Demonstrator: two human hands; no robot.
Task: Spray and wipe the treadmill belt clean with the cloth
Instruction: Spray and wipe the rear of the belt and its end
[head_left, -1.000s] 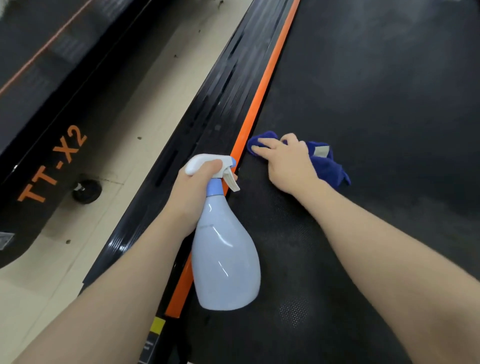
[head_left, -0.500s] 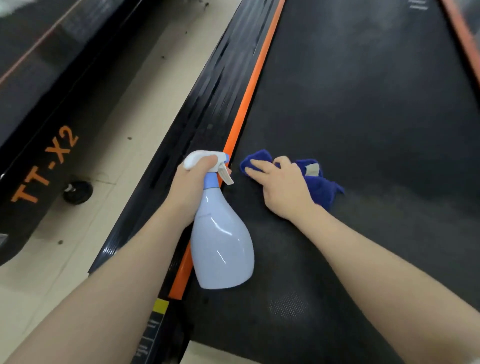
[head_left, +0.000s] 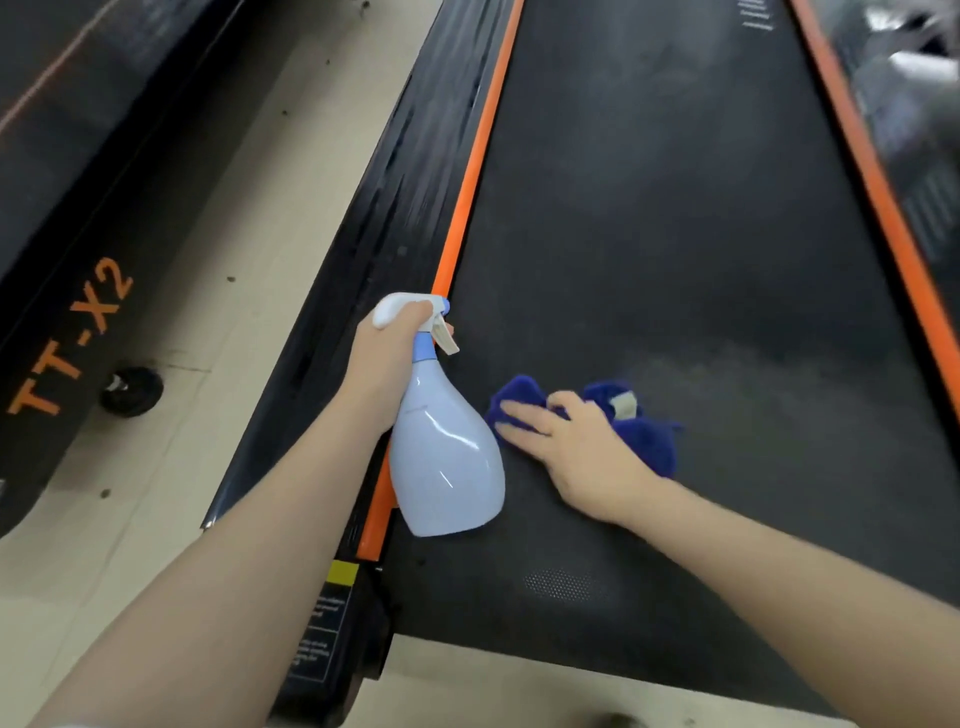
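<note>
Head view looks down a black treadmill belt that runs from the near edge to the far top of the scene, with an orange strip along its left side and another orange strip along its right. A black side rail lies left of the left strip, carrying a yellow and black label at its near end. Left of that is beige floor, then a second black machine lettered TT-X2 in orange, with a small black wheel beneath it.

A pale blue spray bottle hangs tilted over the left strip and the belt's left edge, nozzle pointing far. The left hand grips its neck, fingers wrapped below the white trigger head.

Just right of the bottle, a crumpled dark blue cloth lies on the belt near its near end. The right hand presses down on it, fingers extended toward the left.
</note>
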